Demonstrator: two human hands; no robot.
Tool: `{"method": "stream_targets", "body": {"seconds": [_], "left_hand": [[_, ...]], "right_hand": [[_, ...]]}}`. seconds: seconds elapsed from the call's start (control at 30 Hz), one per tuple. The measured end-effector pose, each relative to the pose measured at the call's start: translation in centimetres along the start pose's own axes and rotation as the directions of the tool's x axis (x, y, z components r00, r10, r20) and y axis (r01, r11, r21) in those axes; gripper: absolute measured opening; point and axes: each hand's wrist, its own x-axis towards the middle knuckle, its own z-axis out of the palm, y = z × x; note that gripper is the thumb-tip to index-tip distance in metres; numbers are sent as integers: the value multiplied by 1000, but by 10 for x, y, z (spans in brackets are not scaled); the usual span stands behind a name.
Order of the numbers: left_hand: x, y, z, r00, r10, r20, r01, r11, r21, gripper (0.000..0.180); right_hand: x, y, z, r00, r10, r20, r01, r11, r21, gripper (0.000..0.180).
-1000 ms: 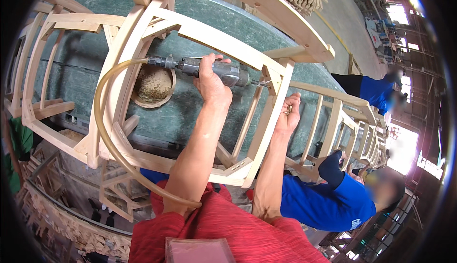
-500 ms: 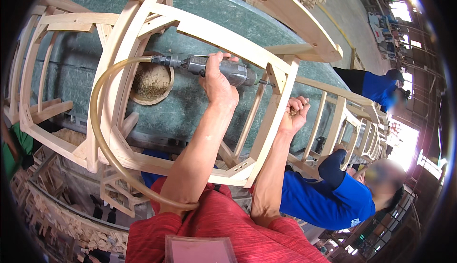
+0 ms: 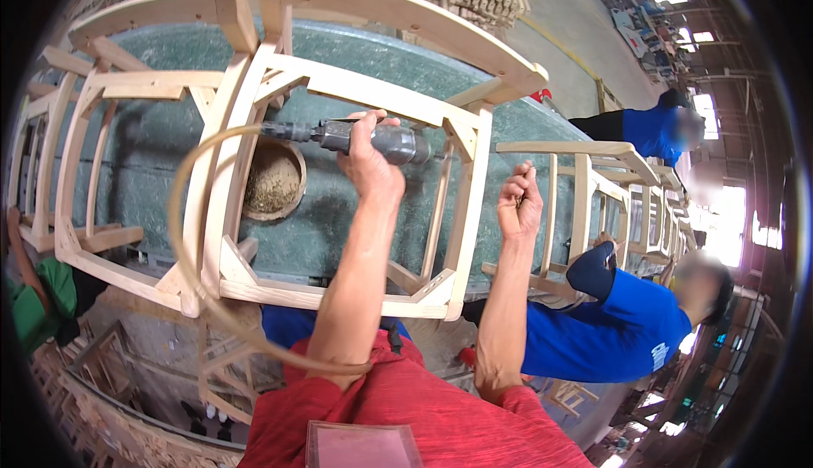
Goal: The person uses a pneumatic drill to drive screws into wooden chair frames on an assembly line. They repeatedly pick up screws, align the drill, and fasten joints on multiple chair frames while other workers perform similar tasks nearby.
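My left hand point(image 3: 373, 159) is wrapped round a grey air screwdriver point(image 3: 398, 144), which lies level inside an upturned pale wooden chair frame point(image 3: 373, 87). Its tip points right, at the corner block point(image 3: 461, 138) of that frame; whether it touches cannot be seen. A tan air hose point(image 3: 182, 205) loops from the driver's left end down over my left forearm. To the right of the frame, my right hand point(image 3: 520, 204) is raised with curled fingers, thumb and forefinger pinched at the top. Small brownish bits show in its palm, too small to name.
A round bowl point(image 3: 275, 182) of small brownish pieces sits on the green worktop point(image 3: 339, 205). More chair frames stand left point(image 3: 127, 87) and right point(image 3: 584, 188). A co-worker in blue point(image 3: 593, 324) is close on my right; another person in green point(image 3: 42, 307) is at left.
My right hand has come up and away from the chair frame's right side, with fingers pinched. The driver has drawn slightly left from the corner block. The view has shifted too.
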Motion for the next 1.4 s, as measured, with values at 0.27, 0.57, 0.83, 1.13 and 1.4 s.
{"method": "stream_targets", "body": {"seconds": [0.27, 0.57, 0.83, 1.13, 1.4], "left_hand": [[-26, 63, 45, -278, -591, 757, -923, 382, -40, 45], [-91, 31, 15, -750, -662, 5, -531, 597, -601, 18], [-94, 24, 2, -809, -588, 23, -492, 655, -573, 20], [-62, 12, -4, -843, -534, 62, -479, 694, -537, 20], [-26, -12, 2, -880, -471, 62, -433, 740, -515, 13]], "right_hand": [[-8, 7, 56, 938, 344, -47, -307, 759, -574, 13], [-10, 60, 69, 952, 292, -86, -282, 737, -615, 6], [-13, 57, 53, 979, 182, -90, -178, 556, -812, 15], [2, 61, 58, 997, -48, -56, -59, -45, -997, 29], [17, 88, 65, 942, -244, 231, 80, -505, -859, 25]]}}
